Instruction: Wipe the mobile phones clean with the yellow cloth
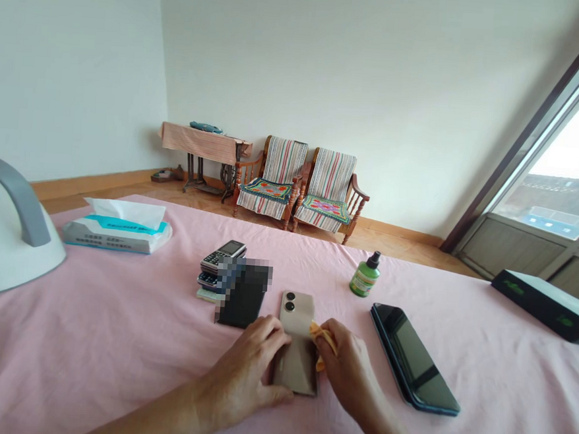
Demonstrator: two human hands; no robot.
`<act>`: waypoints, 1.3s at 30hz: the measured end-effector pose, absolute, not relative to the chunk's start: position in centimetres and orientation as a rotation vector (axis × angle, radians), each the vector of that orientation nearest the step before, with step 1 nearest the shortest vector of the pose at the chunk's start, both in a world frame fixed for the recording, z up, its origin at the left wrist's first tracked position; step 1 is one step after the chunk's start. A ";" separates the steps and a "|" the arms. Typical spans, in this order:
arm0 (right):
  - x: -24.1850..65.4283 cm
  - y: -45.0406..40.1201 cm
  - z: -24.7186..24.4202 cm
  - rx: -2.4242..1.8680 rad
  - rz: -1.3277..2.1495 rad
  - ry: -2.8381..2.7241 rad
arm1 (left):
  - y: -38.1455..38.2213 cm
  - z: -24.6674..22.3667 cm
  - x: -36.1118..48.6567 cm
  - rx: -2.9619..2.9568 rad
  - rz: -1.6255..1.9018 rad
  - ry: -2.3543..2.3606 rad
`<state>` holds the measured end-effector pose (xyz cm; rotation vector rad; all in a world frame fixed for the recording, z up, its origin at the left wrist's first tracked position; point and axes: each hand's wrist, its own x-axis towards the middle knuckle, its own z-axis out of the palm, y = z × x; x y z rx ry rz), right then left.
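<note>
A beige phone (295, 356) lies back side up on the pink cloth, its two round camera lenses at the far end. My left hand (246, 366) grips its left edge, fingertips on the upper side and thumb at the near end. My right hand (346, 360) is closed on a small yellow cloth (326, 345) at the phone's right edge. Behind my left hand lies a black flat item (244, 300), partly pixelated, beside a stack of old keypad phones (222, 255). To the right rest dark phones (418, 361), one on another, with a glossy screen up.
A green spray bottle (365, 275) stands beyond the phones. A tissue pack (117, 231) and a white kettle-like appliance (11, 230) are at the left, a black box (546, 304) at the far right. Two chairs (296, 184) stand behind the pink-covered table (87, 335).
</note>
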<state>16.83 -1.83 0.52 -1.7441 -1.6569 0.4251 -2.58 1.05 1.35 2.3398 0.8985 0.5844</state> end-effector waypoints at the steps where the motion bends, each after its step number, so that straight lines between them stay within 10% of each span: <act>1: 16.8 -1.9 0.8 -1.748 0.476 -1.632 | 1.0 1.5 -2.5 2.338 0.584 0.902; 23: 18.2 -1.8 0.2 -1.211 1.291 -0.921 | 0.8 1.4 -2.5 2.414 0.617 0.939; 39: 15.5 -3.1 2.5 -1.254 1.103 -1.178 | -0.4 1.8 -2.0 2.416 0.740 0.893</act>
